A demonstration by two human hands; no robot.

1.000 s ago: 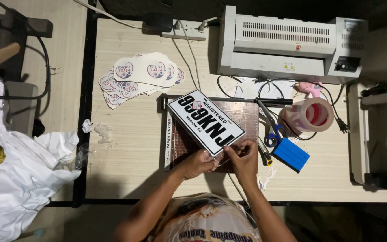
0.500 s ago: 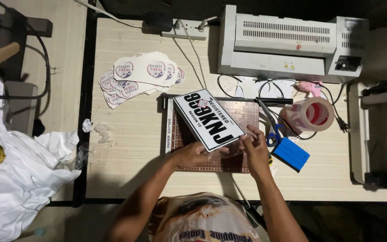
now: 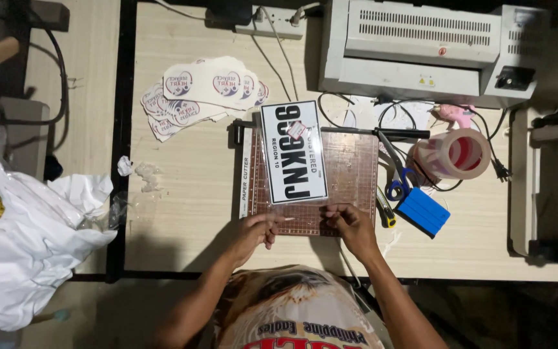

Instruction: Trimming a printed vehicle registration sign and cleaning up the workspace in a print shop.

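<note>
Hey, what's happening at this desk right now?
A person holds the near edge of a laminated white plate with both hands, left hand and right hand. It lies lengthwise on a brown paper cutter. Beside it are scissors, a blue block, a tape roll, and a laminator behind.

A white rectangular plate-shaped sign (image 3: pixel 292 153) with bold black characters lies lengthwise on the brown paper cutter (image 3: pixel 350 181), in the middle of the desk (image 3: pixel 188 207). It sits inside a clear film sleeve, and a small white tag with red marks rests on its upper part. The left hand (image 3: pixel 253 234) and right hand (image 3: pixel 351 226) touch the sleeve's near edge. Up and to the left, a fanned heap of white stickers (image 3: pixel 198 94) (each with a round purple-and-red emblem) lies flat. A small yellow warning label (image 3: pixel 426 81) sits on the grey laminator's (image 3: pixel 421 52) front.
</note>
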